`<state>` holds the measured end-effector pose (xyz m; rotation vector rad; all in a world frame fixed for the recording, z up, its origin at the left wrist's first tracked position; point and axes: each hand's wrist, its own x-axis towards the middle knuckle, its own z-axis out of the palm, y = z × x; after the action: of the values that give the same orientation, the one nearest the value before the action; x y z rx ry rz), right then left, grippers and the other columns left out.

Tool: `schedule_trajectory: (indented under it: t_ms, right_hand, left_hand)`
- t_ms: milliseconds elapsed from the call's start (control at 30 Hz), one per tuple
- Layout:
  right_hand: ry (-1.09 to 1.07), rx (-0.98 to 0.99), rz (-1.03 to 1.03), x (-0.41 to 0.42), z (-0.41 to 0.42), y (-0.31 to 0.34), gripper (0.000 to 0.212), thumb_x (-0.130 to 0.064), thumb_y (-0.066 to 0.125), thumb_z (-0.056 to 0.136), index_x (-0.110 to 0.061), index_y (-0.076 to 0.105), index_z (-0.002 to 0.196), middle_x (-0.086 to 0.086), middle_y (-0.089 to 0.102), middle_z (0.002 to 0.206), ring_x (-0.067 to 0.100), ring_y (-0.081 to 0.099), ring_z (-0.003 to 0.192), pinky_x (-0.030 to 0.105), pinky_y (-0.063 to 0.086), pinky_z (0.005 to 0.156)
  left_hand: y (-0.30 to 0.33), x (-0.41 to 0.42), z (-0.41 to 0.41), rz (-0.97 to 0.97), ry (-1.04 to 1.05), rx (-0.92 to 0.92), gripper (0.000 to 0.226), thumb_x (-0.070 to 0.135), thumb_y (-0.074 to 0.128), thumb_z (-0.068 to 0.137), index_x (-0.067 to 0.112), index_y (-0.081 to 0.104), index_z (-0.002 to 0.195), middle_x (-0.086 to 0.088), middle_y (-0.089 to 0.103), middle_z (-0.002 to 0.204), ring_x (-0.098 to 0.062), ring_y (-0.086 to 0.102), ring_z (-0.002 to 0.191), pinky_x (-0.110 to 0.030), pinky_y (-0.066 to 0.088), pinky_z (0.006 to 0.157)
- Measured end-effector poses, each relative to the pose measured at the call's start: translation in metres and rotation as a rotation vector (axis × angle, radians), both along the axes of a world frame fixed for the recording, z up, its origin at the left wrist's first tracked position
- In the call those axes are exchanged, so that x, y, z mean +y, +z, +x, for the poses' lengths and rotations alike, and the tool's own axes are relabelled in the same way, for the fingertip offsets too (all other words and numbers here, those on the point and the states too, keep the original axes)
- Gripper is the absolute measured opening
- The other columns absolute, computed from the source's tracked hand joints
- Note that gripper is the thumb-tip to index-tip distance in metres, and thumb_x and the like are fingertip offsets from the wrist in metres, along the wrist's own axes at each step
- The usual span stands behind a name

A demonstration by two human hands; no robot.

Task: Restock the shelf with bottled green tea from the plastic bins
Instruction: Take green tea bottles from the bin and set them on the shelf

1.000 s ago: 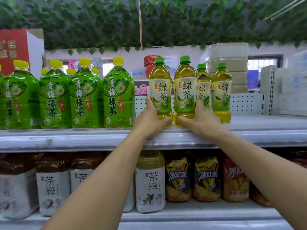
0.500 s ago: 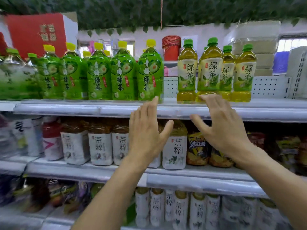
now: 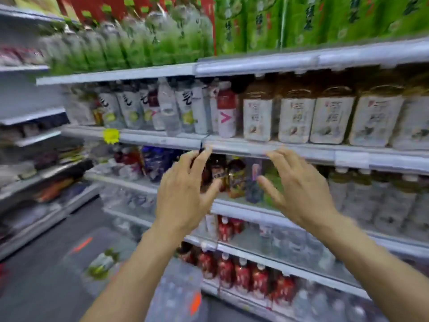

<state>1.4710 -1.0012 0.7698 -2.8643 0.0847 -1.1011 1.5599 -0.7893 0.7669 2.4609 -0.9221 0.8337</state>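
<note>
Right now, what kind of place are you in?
Most likely a shop's drinks aisle. Long metal shelves hold rows of green tea bottles and white-labelled tea bottles, and a yellow price tag is stuck on a shelf edge.

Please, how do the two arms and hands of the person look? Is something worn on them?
Both forearms are bare as far as the picture shows: no sleeves, gloves, watch or bracelet. The left hand and the right hand carry no visible rings or markings, though motion blur could hide small details.

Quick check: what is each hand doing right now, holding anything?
Left hand: open, fingers spread, holding nothing.
Right hand: open, fingers spread, holding nothing.
</note>
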Motion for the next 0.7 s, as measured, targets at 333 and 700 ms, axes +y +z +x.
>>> schedule_trajectory:
  t_ms: [333,700]
  right_hand:
    - [0.087,0.32,0.099,0.192,0.122,-0.063,0.058,-0.053,0.044,0.097,-0.02,0.038,0.144,0.004,0.047,0.136,0.027,0.048,0.121,0.039,0.045,0.081]
    - [0.238,0.534,0.12,0.335,0.318,-0.151,0.051,-0.05,0.048,0.096,-0.018,0.048,0.135,0.007,0.051,0.131,0.028,0.047,0.122,0.04,0.044,0.091]
  left_hand:
    - [-0.048,0.217,0.095,0.109,0.238,0.388,0.059,0.051,0.052,0.098,0.027,0.038,0.15,0.001,0.044,0.143,-0.023,0.05,0.127,-0.04,0.047,0.094]
    - [-0.134,0.376,0.267,0.011,0.363,0.656,0.056,0.044,0.058,0.097,0.023,0.043,0.146,-0.004,0.043,0.142,-0.025,0.05,0.125,-0.038,0.045,0.095]
